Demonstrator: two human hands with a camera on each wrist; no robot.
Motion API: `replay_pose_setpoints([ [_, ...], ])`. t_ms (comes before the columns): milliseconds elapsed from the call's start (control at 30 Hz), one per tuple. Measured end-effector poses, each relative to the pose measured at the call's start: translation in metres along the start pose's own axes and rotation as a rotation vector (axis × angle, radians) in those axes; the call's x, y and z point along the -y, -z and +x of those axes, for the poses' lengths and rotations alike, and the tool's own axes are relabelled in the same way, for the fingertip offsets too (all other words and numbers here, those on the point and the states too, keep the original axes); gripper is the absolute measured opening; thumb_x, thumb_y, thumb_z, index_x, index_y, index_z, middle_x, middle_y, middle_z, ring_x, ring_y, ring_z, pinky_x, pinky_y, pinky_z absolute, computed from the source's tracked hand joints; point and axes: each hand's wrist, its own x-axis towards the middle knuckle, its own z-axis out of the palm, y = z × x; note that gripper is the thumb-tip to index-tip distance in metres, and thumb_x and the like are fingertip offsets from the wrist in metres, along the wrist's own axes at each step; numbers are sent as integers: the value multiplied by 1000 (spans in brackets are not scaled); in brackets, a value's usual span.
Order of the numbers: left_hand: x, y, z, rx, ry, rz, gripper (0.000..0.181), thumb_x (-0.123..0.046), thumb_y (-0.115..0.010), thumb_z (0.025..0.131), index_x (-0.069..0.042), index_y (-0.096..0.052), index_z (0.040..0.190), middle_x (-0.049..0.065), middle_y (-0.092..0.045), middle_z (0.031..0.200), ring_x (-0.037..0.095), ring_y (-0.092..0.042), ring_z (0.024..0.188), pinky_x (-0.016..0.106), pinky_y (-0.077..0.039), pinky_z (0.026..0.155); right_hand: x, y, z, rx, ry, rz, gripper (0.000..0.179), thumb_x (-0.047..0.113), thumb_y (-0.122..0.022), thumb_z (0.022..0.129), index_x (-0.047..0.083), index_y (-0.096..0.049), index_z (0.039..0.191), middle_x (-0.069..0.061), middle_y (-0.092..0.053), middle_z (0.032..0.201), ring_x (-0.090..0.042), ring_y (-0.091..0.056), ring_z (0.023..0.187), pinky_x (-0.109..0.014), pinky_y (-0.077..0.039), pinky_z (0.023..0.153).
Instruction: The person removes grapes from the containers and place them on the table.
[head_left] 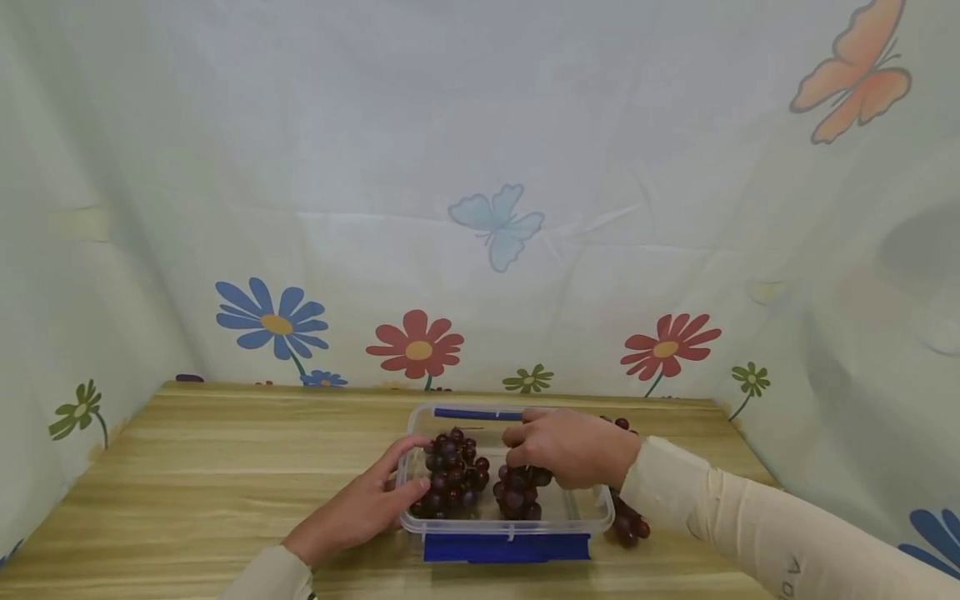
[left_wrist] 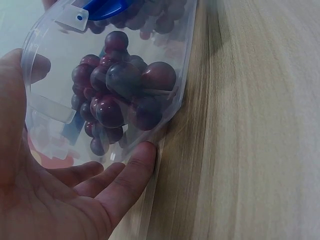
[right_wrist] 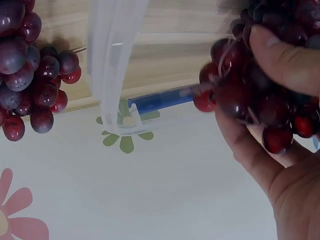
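A clear plastic food container [head_left: 558, 527] with blue latches stands on the table. My left hand [head_left: 367, 500] grips its left side, thumb at the rim and the other fingers along the outer wall. One bunch of dark red grapes [head_left: 450, 479] lies inside at the left, seen through the wall as grapes [left_wrist: 110, 95] in the left wrist view. My right hand [head_left: 573, 446] reaches over the container and holds a second bunch of grapes [head_left: 516, 498] inside it. In the right wrist view, the thumb and fingers close around this bunch [right_wrist: 255, 100].
Another bunch of grapes [head_left: 628, 527] lies on the wooden table [head_left: 225, 475], just right of the container and partly hidden by my right arm. A pale curtain [head_left: 360, 208] with flowers and butterflies hangs behind and beside the table.
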Motion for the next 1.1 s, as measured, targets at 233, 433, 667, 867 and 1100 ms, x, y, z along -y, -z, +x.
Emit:
replay_pose_setpoints([
  [233,-3,0,-2,-8,9,2,54,-42,-58,106,-41,-33,154,12,-60,111,18,-48,62,35,-48,62,-6,2,-9,-91,10,-64,33,1,-80,87,26,-75,108,9,-66,109,-14,-54,91,-26,-53,80],
  [433,-5,1,-3,8,-7,-18,54,-40,-57,107,-38,-33,155,14,-58,119,17,-47,62,34,-48,62,-12,6,-16,-96,-21,-42,27,5,-78,91,25,-76,108,7,-65,110,-15,-56,94,-26,-56,80],
  [667,-5,1,-3,15,-5,-26,54,-41,-57,107,-38,-32,155,12,-59,113,17,-47,62,34,-47,62,-19,16,-26,-71,-71,-11,31,4,-77,91,24,-77,115,4,-68,124,-17,-58,100,-28,-58,83],
  [867,-3,0,-1,8,2,-24,55,-41,-57,107,-39,-32,155,12,-59,113,18,-47,61,33,-47,61,-27,24,-36,-72,-114,-20,30,7,-79,91,24,-77,116,2,-68,128,-20,-59,105,-31,-60,83],
  [1100,-1,-1,-1,-6,6,-7,54,-41,-58,106,-41,-33,154,10,-60,109,18,-47,62,34,-47,62,-35,31,-50,-94,-152,2,37,-4,-75,89,23,-78,113,2,-68,122,-20,-60,105,-31,-59,77],
])
